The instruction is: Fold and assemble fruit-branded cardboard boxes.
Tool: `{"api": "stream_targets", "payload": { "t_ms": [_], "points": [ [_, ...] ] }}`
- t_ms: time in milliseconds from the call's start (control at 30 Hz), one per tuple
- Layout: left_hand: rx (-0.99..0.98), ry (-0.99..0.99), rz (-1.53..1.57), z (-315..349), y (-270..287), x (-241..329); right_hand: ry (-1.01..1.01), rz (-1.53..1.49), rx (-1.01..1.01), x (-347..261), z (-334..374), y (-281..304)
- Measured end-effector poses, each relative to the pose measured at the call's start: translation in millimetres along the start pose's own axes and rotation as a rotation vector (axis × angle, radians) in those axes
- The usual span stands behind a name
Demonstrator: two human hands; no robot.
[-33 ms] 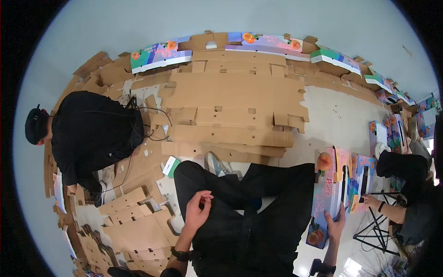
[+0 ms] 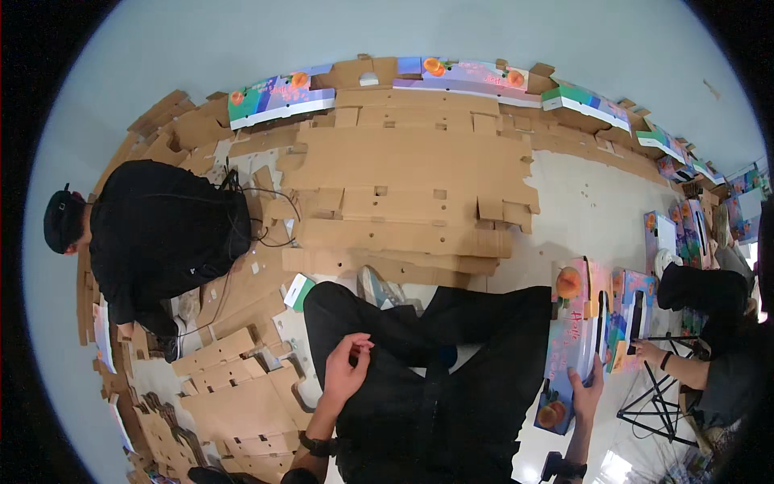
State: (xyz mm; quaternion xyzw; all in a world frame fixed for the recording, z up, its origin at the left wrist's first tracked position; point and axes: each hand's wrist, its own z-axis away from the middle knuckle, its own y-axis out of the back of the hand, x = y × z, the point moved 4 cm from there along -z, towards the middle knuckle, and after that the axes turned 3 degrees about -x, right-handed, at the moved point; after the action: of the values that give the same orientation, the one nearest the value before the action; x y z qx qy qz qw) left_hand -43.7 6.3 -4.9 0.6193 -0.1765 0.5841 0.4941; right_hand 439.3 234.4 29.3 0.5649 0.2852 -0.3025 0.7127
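Two bare hands of ours sit well apart: our left hand (image 2: 348,373), loosely half-curled around nothing we can see, is over the left leg of our black trousers (image 2: 492,323), while our right hand (image 2: 587,389), thumb and fingers parted, touches the near half of a long purple-and-pink printed cardboard box (image 2: 568,343), how firmly we cannot tell. That box lies just right of our right leg, mostly left of and farther than our grip, with a second pink-and-blue printed box (image 2: 625,302) beyond it on the right, touched by a co-worker's hand (image 2: 647,353).
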Motion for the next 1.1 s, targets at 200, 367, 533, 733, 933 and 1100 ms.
{"api": "stream_targets", "payload": {
  "t_ms": [200,367,533,733,933,1100],
  "points": [
    [-0.004,0.024,-0.078,-1,-1,4,-0.08,-0.216,-0.016,32,-20,1],
    [0.002,0.009,-0.101,-1,-2,6,-0.036,0.007,0.106,44,-38,6],
    [0.042,0.006,-0.12,-4,-2,10,-0.078,0.008,0.128,59,-54,2],
    [0.04,0.026,-0.077,-3,-1,10,-0.065,0.147,0.091,108,-72,-9],
    [0.052,-0.009,-0.1,-4,-2,11,0.162,0.821,0.439,146,-136,35],
    [0.062,-0.001,-0.107,-5,-3,10,0.245,0.532,0.184,115,-182,-14]
  ]
}}
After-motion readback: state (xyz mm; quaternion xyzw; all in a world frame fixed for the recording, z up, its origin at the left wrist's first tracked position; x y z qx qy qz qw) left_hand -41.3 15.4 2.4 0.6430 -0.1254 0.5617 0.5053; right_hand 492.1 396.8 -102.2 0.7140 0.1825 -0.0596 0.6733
